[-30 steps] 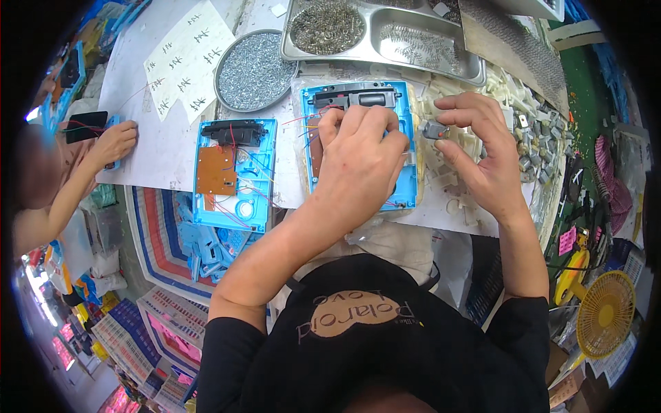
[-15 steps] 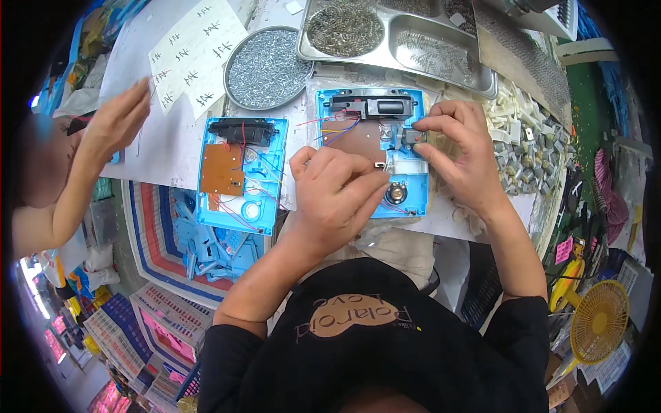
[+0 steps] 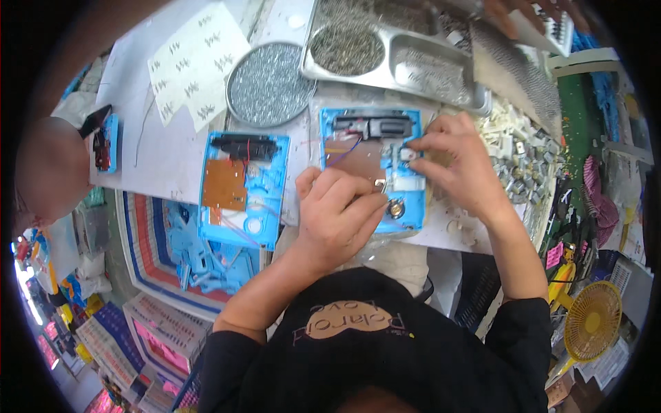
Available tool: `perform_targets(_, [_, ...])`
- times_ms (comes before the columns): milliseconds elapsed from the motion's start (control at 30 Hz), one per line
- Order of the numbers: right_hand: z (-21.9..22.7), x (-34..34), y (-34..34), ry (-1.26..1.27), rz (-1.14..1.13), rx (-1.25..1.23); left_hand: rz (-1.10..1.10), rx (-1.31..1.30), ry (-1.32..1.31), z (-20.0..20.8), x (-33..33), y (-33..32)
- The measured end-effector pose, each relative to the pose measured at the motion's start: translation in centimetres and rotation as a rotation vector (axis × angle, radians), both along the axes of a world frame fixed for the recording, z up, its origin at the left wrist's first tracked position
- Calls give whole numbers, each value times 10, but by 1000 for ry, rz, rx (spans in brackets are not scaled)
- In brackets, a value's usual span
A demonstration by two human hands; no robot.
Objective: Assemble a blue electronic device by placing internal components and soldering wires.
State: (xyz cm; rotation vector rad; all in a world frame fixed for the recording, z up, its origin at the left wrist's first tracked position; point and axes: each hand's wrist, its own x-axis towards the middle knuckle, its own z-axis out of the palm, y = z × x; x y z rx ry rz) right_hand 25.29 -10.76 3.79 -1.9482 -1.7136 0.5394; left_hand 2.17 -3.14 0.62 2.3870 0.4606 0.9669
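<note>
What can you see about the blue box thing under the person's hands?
The open blue plastic casing lies flat on white paper, inside facing up. It holds a brown circuit board, a black part along its top edge, thin red and blue wires, and a round metal piece near the bottom. The left hand rests on it, and the right hand presses a small grey part in.

Black long-sleeved top, sleeves pushed up (tan oval chest print)

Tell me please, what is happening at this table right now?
A person is assembling a blue plastic casing. The left hand rests on its lower part, beside the brown circuit board. The right hand pinches a small white part at its upper right. A second blue casing lies untouched to the left.
</note>
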Motion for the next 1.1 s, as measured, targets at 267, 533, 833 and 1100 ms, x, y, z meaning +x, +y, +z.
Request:
perform_targets(267, [19,2,-28,106,-146,199,38,19,20,3,1,-2])
perform_targets(533, [18,-35,-90,196,-274,262,60,15,16,0,-9,-5])
perform_targets(833, [23,-46,-100,243,-203,300,87,75,96,1,-10,-5])
perform_targets(1100, [23,-37,-95,240,-168,261,67,65,127,-1,-10,-4])
